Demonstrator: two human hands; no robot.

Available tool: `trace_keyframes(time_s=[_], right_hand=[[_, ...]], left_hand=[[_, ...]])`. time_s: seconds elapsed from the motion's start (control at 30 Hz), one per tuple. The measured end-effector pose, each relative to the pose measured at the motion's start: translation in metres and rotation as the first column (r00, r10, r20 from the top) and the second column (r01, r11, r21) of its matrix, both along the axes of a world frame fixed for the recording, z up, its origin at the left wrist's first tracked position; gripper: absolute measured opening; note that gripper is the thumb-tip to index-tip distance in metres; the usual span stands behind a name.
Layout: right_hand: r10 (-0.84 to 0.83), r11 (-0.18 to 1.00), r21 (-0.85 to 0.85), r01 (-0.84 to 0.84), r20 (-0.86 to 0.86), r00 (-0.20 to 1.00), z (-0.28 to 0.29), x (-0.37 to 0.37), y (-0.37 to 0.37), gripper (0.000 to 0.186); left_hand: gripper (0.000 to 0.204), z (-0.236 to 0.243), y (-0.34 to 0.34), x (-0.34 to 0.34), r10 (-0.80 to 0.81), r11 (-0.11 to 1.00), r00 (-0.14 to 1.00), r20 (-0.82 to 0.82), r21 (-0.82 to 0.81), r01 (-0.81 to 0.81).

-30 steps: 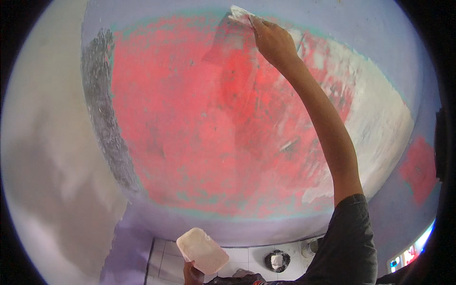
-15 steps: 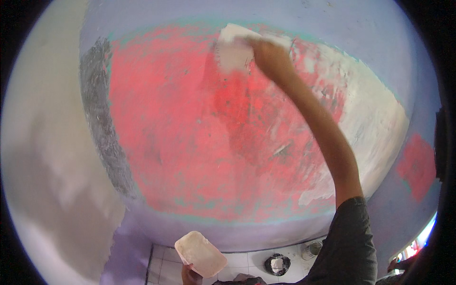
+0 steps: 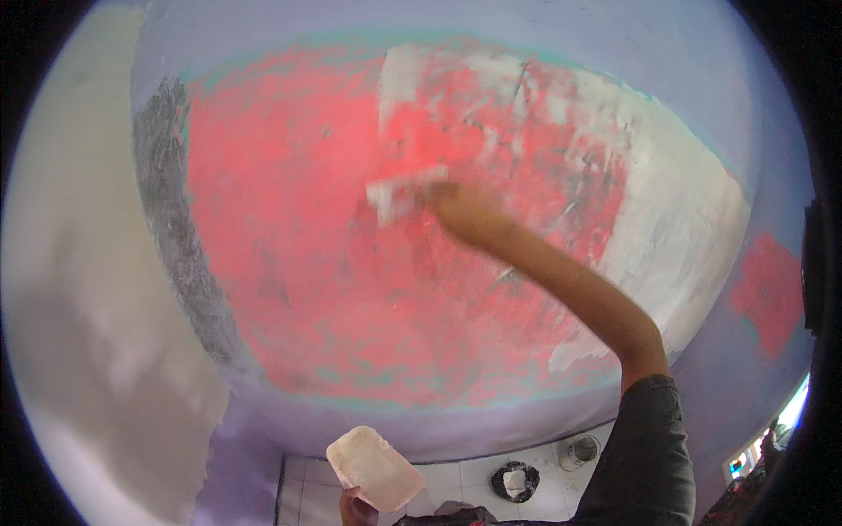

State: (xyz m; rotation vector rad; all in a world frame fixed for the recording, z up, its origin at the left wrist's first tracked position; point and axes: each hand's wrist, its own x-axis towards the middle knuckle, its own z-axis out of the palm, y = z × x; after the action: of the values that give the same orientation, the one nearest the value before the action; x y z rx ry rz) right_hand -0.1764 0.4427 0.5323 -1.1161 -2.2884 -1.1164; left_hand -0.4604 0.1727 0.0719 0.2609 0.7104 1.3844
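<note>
My right hand [image 3: 467, 215], smeared a little by motion, is closed round a wide putty knife [image 3: 392, 200] whose pale blade lies against the wall, about mid-height on a red-pink patch [image 3: 289, 219]. A smear of white putty [image 3: 399, 77] runs along the top of the patch above the blade. Low in the view, my left hand [image 3: 356, 507] grips the near edge of a shallow, pale rectangular tray [image 3: 373, 465], held tilted in front of the wall. Whitish residue coats the inside of the tray.
White putty [image 3: 675, 202] covers the patch's right side; a dark grey strip [image 3: 167, 184] borders its left. On the tiled floor [image 3: 298, 491] stand a black bag [image 3: 500, 485] with white material inside and a bucket [image 3: 579, 451]. A smaller red patch [image 3: 767, 294] marks the right wall.
My right hand and the putty knife have moved down and slightly left from the patch's top, where a white putty smear now shows. The left hand with the tray has hardly shifted.
</note>
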Motion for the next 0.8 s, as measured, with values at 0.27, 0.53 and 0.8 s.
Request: trace_keyframes(time_s=[0.27,0.53,0.8], right_hand=[[-0.010,0.934,0.354,0.055,-0.127,0.992,0.117,0.049,0.034,0.036],[0.037,0.996,-0.084,-0.037,0.007,0.999,-0.050,0.025,-0.001,0.037],[0.018,0.859,0.510,0.048,-0.124,0.992,0.197,0.050,-0.001,0.025]], left_hand=[[0.054,-0.027,0.002,-0.006,-0.017,1.000,0.964,-0.266,0.002,0.018],[0.056,-0.013,0.011,0.000,0.010,0.993,1.000,-0.018,-0.113,-0.012],[0.056,-0.032,0.013,-0.002,-0.036,0.998,0.978,-0.206,-0.055,0.025]])
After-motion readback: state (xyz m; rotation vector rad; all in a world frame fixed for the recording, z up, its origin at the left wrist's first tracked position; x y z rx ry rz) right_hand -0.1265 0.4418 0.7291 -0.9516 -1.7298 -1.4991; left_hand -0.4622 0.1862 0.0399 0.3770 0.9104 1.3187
